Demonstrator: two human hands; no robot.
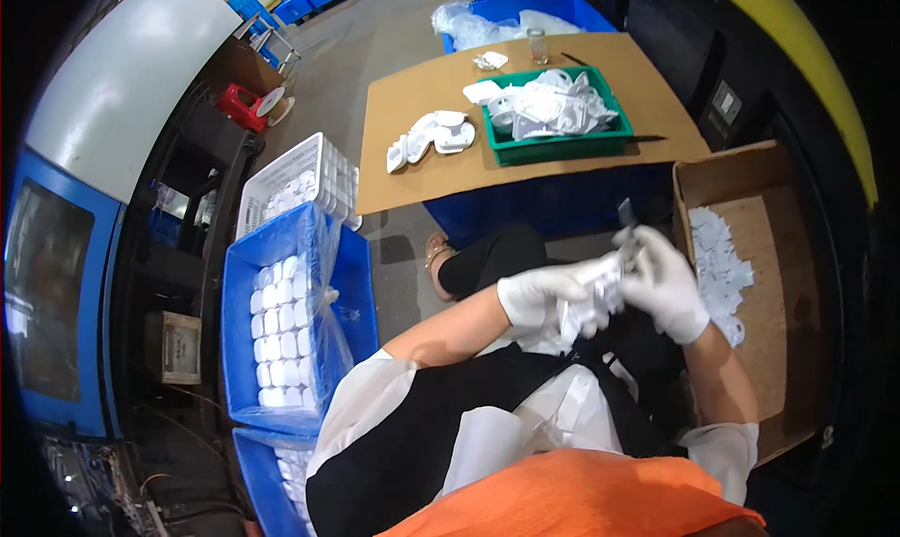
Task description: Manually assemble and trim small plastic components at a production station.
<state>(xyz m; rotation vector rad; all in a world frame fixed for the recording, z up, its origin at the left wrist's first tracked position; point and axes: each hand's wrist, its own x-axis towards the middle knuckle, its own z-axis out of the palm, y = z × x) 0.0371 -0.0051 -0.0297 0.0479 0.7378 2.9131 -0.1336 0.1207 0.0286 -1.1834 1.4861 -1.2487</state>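
Both hands wear white gloves and meet above my lap. My left hand (548, 293) is closed on white plastic parts (592, 298), which are blurred, so their exact shape and number cannot be told. Close against them on the right, my right hand (667, 289) pinches a small tool (625, 213) with a flat grey end pointing up and away. It looks like a trimming knife, but most of it is hidden by the fingers. More white pieces (572, 410) lie in my lap below the hands.
Ahead stands a cardboard-topped table (403, 106) with a green tray (562, 150) of white parts, a loose pile (436, 136) and a glass jar (536, 48). Rightward is a cardboard box (769, 303) holding white pieces. Blue crates (352, 284) and a white basket (281, 167) line my left.
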